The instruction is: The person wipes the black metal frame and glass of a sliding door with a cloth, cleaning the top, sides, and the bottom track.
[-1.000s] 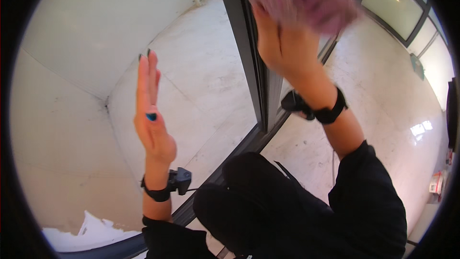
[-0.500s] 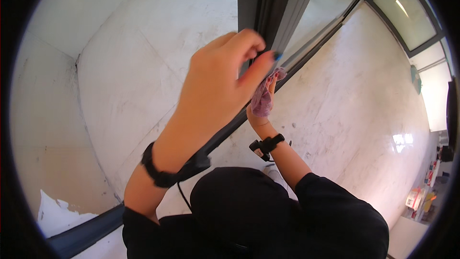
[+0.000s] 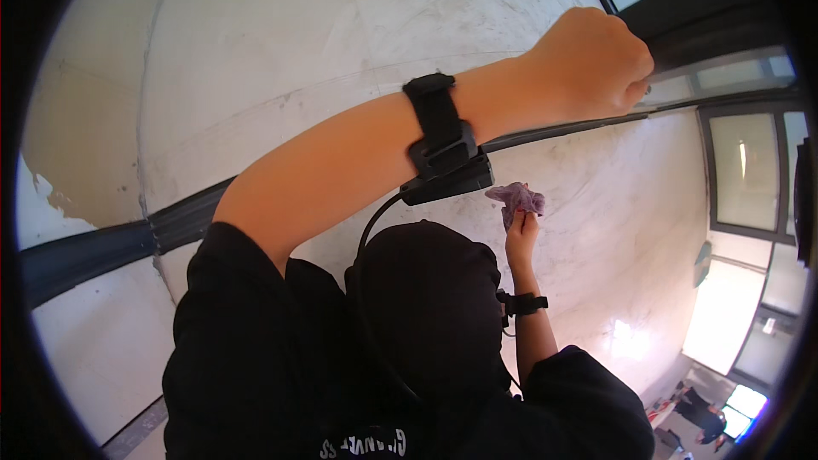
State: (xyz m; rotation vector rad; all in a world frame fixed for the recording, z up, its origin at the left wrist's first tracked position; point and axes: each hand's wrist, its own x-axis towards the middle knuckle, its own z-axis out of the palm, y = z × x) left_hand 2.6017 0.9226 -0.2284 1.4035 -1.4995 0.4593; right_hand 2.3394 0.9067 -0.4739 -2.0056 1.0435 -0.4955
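Observation:
My left hand (image 3: 592, 64) reaches across to the upper right, fingers curled into a fist against the dark door frame (image 3: 707, 25). What lies inside the fist is hidden. Lower down, my right hand (image 3: 522, 237) pinches a crumpled purple cloth (image 3: 517, 198), which bunches up above the fingers, over the pale floor and apart from the frame. Black straps with small devices circle both wrists; the left strap (image 3: 439, 123) has a cable running from it.
A dark floor track (image 3: 85, 247) crosses the pale, scuffed floor (image 3: 256, 51). Framed glass panels (image 3: 743, 170) stand at the right. Far off at the lower right are a person in dark clothes (image 3: 700, 413) and a bright screen (image 3: 744, 409).
My view has turned and the door frame has shifted to the upper right. My left arm now stretches farther right, its hand more tightly closed. My right hand and the cloth have come away from the frame.

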